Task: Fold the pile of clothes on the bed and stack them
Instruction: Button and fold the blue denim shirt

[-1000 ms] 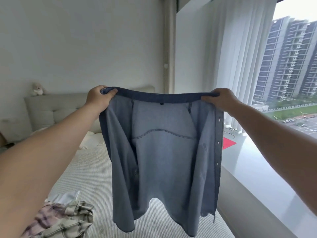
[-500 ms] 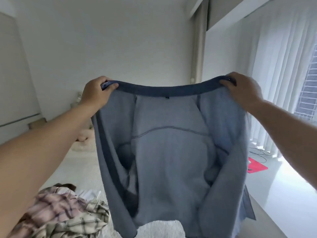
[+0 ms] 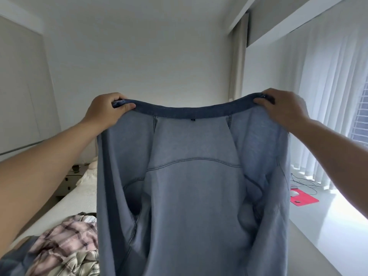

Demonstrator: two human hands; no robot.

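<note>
Aloft, blue shirt [image 3: 191,196], both hands pinching collar [image 3: 191,111]

Both bare arms extend forward and up, the left hand [image 3: 105,111] and right hand [image 3: 283,108] each pinching fabric, raised level, well apart.

Shirt goes slack, view swings off window

Blue shirt [image 3: 191,196] now billows, its side panels folding inward where they hung flat a second ago. Collar sags between left hand [image 3: 105,111] and right hand [image 3: 282,108]. Tower blocks gone from sight; plaid pile [image 3: 65,250] shows more.
</note>
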